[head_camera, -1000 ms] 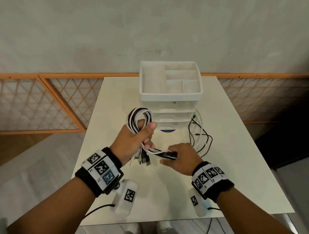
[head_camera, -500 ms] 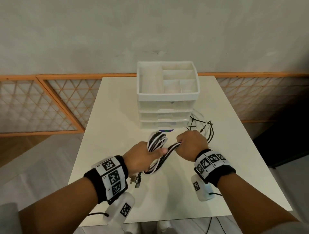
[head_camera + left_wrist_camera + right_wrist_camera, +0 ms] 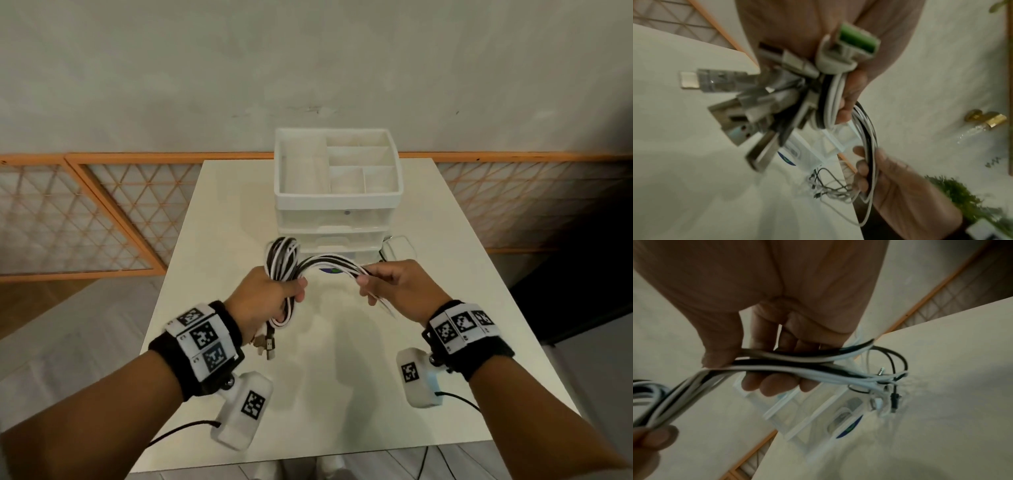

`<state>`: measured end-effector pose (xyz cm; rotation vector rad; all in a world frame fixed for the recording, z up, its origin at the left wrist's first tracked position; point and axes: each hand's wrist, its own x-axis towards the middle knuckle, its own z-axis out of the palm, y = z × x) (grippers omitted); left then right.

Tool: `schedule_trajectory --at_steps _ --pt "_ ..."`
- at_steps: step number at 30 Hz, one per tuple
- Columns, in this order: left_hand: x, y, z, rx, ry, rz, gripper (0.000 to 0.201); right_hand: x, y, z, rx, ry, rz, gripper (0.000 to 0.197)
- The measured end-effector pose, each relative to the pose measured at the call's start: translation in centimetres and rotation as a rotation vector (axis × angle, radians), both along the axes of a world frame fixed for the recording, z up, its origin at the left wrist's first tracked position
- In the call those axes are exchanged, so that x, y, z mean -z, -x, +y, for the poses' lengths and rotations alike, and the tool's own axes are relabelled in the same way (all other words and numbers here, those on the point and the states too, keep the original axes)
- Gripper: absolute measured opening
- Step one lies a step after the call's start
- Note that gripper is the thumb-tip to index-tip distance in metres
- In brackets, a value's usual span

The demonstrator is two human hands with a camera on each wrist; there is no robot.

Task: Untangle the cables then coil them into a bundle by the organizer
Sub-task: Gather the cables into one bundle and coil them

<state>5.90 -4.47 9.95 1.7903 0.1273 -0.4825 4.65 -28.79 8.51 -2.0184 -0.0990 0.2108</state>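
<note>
Soft, even indoor light from above leaves faint shadows on the table beneath both forearms. The head view bows straight lines at its edges (wide-angle lens). Both wrist views are dimmer, noisy and motion-blurred.

Both forearms are bare, each wearing a black wristband wrapped with white panels of black square markers. A white camera pod (also marker-tagged) hangs under each wrist, trailing a thin black cable at lower frame.
</note>
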Motion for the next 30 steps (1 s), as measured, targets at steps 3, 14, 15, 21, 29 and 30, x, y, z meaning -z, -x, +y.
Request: schedule_trajectory --at_steps 3,14,15,21,29,30 --pt "0.0 -0.1 -0.3 -0.03 0.047 0.011 0.016 0.8 0.3 0.2 0.055 -0.046 -0.055 0.028" --pt "0.3 1.2 -3.3 0.0 -0.083 -0.125 0.095 0.7 1.1 7.6 0.274 -0.138 -0.367 0.019" --pt "0.3 1.2 -3.4 -0.017 -0.045 -0.12 0.106 0.8 1.4 8.2 0.24 -0.125 -0.4 0.019" --pt "-0.8 0.9 -3.2 -0.009 0.06 -0.143 0.069 0.2 2.8 8.8 0.003 -0.118 -0.36 0.025" --pt "-2.1 -0.1 0.1 0.255 -0.461 -0.297 0.052 -0.8 0.8 3.8 0.015 0.337 -0.358 0.077" --pt "-2.6 0.0 0.0 0.308 -0.479 -0.304 0.047 -0.7 0.8 3.9 -0.008 0.371 -0.405 0.062"
